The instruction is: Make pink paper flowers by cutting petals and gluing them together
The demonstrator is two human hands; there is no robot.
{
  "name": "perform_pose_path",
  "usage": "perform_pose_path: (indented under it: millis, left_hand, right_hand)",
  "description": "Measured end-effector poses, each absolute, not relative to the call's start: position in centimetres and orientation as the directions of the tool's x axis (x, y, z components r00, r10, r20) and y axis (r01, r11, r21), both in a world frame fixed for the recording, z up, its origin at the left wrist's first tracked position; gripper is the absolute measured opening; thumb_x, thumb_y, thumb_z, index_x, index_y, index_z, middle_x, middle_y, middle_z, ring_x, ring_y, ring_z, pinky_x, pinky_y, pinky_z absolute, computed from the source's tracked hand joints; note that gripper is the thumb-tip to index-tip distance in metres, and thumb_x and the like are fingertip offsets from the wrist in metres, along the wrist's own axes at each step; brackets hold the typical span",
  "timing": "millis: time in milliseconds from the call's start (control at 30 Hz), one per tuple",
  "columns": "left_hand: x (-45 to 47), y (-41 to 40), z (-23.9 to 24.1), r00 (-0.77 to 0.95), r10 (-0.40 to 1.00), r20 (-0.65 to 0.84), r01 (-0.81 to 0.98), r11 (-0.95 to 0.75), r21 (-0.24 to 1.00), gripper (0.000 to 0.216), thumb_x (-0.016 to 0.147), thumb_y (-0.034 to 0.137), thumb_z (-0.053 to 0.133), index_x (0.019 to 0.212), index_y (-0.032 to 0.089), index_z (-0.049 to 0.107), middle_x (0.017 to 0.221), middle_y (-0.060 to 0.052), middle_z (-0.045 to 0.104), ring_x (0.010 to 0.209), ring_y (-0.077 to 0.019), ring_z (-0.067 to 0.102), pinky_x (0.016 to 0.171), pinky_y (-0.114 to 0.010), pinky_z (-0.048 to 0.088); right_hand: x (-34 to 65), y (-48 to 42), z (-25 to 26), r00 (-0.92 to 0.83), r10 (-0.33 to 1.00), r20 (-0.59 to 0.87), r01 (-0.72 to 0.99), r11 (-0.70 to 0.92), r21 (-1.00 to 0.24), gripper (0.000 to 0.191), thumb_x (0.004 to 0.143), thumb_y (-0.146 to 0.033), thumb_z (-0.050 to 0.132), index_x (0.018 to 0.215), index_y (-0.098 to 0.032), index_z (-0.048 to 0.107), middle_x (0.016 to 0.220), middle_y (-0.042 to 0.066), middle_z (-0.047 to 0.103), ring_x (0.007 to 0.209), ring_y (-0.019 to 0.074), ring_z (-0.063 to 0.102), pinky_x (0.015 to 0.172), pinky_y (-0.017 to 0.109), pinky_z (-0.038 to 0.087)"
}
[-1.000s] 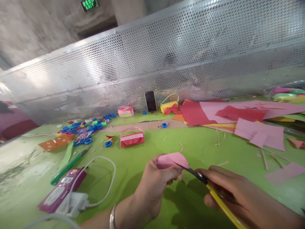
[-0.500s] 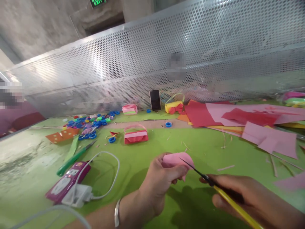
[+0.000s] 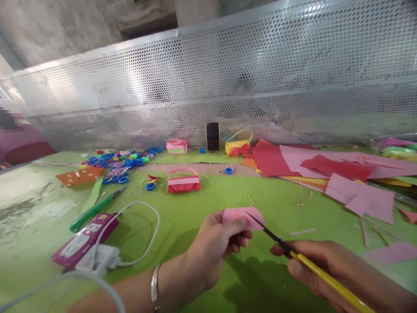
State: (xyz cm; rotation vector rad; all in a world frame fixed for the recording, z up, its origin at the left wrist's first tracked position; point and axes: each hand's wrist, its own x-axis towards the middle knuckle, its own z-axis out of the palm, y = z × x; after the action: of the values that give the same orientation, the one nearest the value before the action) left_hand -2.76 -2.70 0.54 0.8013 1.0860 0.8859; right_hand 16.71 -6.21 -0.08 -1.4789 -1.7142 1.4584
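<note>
My left hand (image 3: pixel 211 250) is closed, pinching a small piece of pink paper (image 3: pixel 254 218) above the green tabletop, thumb on top and fingers curled beneath. The paper has a rounded right end. In my right hand (image 3: pixel 321 261) is a slim tool with a yellow handle (image 3: pixel 330 282) and a thin dark pointed tip; its exact kind does not show. That tip lies over the front of the pink paper; whether it touches cannot be told. Beyond my hands stands a small red paper handbag (image 3: pixel 184 184) with a pink band and handle.
Coloured paper sheets (image 3: pixel 275 158) lie at right. Blue rings and small pieces (image 3: pixel 128 161) are heaped at left, near a green-handled pointed tool (image 3: pixel 94 212) and a purple power strip (image 3: pixel 86 241) with a white cable. A phone (image 3: pixel 213 136) stands before the perforated metal screen (image 3: pixel 195 78).
My left thumb has slid left along the pink paper, baring more of its rounded end. The tool's tip stays over the paper. The whole view has shifted slightly.
</note>
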Motion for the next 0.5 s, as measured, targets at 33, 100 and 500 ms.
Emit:
perform_pose_path:
  millis: [33, 100, 500]
  left_hand:
    - [-2.8, -2.7, 0.6, 0.214, 0.895, -0.391, -0.195, 0.432, 0.881, 0.021, 0.066, 0.032, 0.073, 0.067, 0.012, 0.066, 0.055, -0.001, 0.061, 0.047, -0.0056, 0.048, 0.046, -0.019, 0.027]
    - [-2.8, -2.7, 0.6, 0.218, 0.891, -0.398, -0.188, 0.438, 0.879, 0.021, 0.066, 0.032, 0.073, 0.067, 0.012, 0.066, 0.056, -0.001, 0.061, 0.046, -0.0055, 0.048, 0.046, -0.02, 0.027]
    - [-2.7, -2.6, 0.9, 0.215, 0.881, -0.42, -0.142, 0.454, 0.88, 0.018, 0.066, 0.028, 0.071, 0.067, 0.011, 0.064, 0.054, 0.001, 0.059, 0.043, -0.0044, 0.044, 0.042, -0.019, 0.025]
  right_hand:
    - [16.7, -6.2, -0.1, -0.329, 0.896, -0.299, 0.436, -0.137, -0.89, 0.05, 0.071, -0.068, 0.063, 0.078, -0.019, 0.073, 0.053, -0.006, 0.036, 0.039, 0.0053, 0.029, 0.034, 0.018, 0.018]
    - [16.8, -6.2, -0.3, -0.326, 0.89, -0.318, 0.446, -0.152, -0.882, 0.051, 0.071, -0.067, 0.063, 0.085, -0.018, 0.074, 0.052, -0.006, 0.036, 0.039, 0.0052, 0.028, 0.033, 0.018, 0.018]
    - [17.4, -6.5, -1.9, -0.277, 0.846, -0.455, 0.454, -0.302, -0.838, 0.058, 0.079, -0.062, 0.057, 0.117, -0.02, 0.066, 0.045, -0.007, 0.042, 0.031, 0.0043, 0.03, 0.03, 0.016, 0.016]
